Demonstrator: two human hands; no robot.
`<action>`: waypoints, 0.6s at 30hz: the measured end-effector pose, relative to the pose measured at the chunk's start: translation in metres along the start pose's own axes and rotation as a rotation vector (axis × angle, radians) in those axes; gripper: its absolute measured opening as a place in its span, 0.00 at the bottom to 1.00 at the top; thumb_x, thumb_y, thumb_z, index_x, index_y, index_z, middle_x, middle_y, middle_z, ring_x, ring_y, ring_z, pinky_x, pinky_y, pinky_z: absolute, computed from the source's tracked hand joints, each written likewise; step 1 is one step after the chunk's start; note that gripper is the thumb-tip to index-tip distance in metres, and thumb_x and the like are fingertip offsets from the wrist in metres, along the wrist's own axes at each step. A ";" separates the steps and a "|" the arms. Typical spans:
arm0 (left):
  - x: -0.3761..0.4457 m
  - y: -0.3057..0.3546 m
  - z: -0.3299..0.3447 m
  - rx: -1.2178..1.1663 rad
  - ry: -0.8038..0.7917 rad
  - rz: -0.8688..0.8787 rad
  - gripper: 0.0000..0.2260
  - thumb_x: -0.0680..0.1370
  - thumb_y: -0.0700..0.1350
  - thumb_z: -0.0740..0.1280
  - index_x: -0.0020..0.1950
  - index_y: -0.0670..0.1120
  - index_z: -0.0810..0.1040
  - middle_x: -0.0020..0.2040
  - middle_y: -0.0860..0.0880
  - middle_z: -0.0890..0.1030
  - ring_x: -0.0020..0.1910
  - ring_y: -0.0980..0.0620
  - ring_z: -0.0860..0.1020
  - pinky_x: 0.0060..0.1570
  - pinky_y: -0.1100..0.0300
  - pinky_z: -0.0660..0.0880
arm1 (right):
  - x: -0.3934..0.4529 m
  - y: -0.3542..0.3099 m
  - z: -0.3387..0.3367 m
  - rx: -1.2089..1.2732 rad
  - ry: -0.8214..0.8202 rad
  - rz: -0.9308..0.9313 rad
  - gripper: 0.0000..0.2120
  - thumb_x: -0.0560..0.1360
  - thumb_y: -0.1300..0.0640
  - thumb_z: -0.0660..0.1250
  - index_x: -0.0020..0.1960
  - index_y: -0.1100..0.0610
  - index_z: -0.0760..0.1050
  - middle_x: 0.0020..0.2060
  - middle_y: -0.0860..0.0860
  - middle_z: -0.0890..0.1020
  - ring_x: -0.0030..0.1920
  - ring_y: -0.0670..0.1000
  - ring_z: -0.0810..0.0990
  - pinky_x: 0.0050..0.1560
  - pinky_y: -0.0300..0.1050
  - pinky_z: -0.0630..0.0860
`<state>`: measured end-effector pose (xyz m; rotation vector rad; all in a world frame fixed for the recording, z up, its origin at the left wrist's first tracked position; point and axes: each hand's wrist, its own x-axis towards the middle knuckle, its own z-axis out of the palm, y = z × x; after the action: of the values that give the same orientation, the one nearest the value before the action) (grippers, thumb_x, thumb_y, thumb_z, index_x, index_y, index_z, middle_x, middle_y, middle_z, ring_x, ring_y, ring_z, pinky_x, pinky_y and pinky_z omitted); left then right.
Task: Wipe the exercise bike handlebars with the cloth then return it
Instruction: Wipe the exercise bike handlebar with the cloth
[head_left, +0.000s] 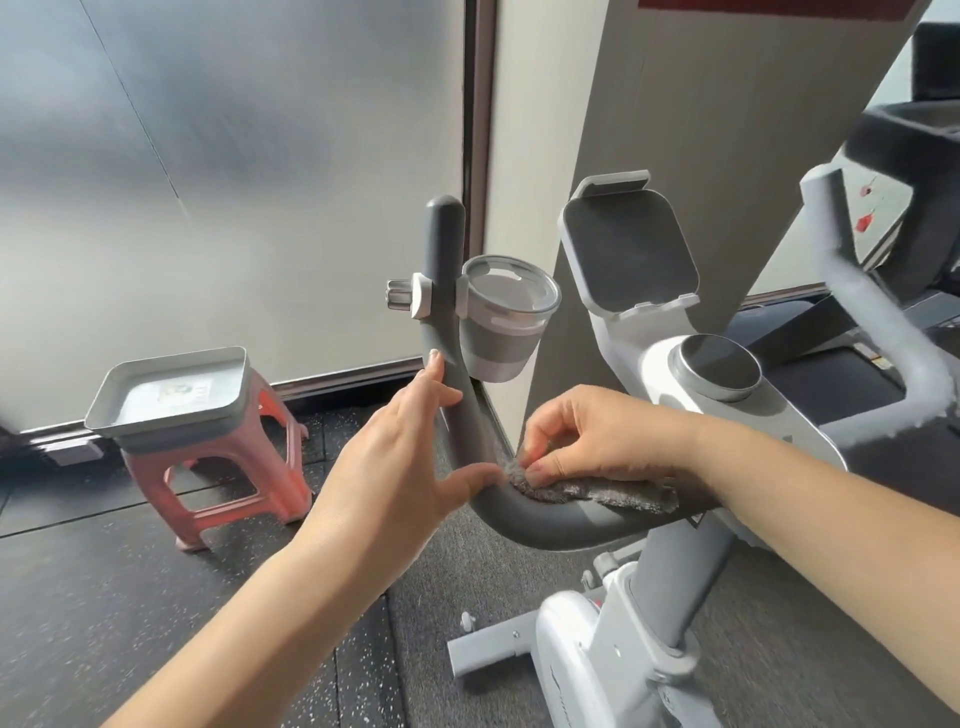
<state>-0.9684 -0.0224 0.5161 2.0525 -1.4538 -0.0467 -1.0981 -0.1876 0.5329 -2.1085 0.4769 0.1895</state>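
Your left hand (400, 457) is spread open against the left handlebar (457, 415), a smooth, matte dark grey tube that rises straight to a rounded tip and curves down into a broad bend. Your fingers (434, 371) lie flat along the upright part, and your thumb touches the bend right beside the cloth's edge.

Your right hand (576, 441) is pinching the cloth (592, 491), a fuzzy grey rag with a shaggy nap, between thumb and fingertips. The cloth is draped over the top of the handlebar at the bend and trails right under your forearm.

A round, tapered cup (506, 317) with a clear plastic lid and a grey ribbed band is clipped to the upright tube by a white bracket. To its right stands a white tablet holder (628, 249) with rounded corners and a dark, matte pad. Below that sits a round knob (719, 364) with a glossy dark face on the white plastic body of the bike.

A shallow grey tray (171, 400) with raised walls rests on a pink plastic stool (223, 483) to the left, well apart from the bike. The floor (130, 597) is dark speckled rubber, and frosted glass panels stand behind.
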 end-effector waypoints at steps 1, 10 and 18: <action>-0.001 0.000 0.000 0.001 -0.002 -0.005 0.39 0.67 0.58 0.72 0.72 0.47 0.61 0.71 0.59 0.66 0.65 0.57 0.68 0.51 0.74 0.57 | -0.004 -0.001 -0.006 -0.045 -0.025 0.011 0.07 0.69 0.59 0.74 0.37 0.49 0.80 0.41 0.48 0.85 0.42 0.43 0.81 0.52 0.38 0.76; -0.006 0.009 0.007 -0.009 -0.020 -0.028 0.30 0.64 0.59 0.73 0.60 0.51 0.67 0.76 0.55 0.55 0.71 0.56 0.61 0.58 0.70 0.57 | -0.006 -0.005 0.000 -0.095 0.002 -0.020 0.05 0.71 0.55 0.74 0.38 0.47 0.79 0.40 0.43 0.84 0.43 0.39 0.80 0.52 0.32 0.74; -0.008 0.017 0.009 -0.016 -0.074 -0.033 0.40 0.61 0.65 0.71 0.67 0.52 0.63 0.77 0.54 0.46 0.75 0.58 0.50 0.67 0.68 0.49 | -0.027 -0.012 -0.043 -0.456 -0.248 0.089 0.08 0.71 0.50 0.72 0.49 0.40 0.80 0.49 0.37 0.83 0.51 0.38 0.79 0.58 0.35 0.73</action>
<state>-0.9886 -0.0233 0.5151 2.0822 -1.4585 -0.1481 -1.1205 -0.2105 0.5740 -2.4612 0.4045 0.6552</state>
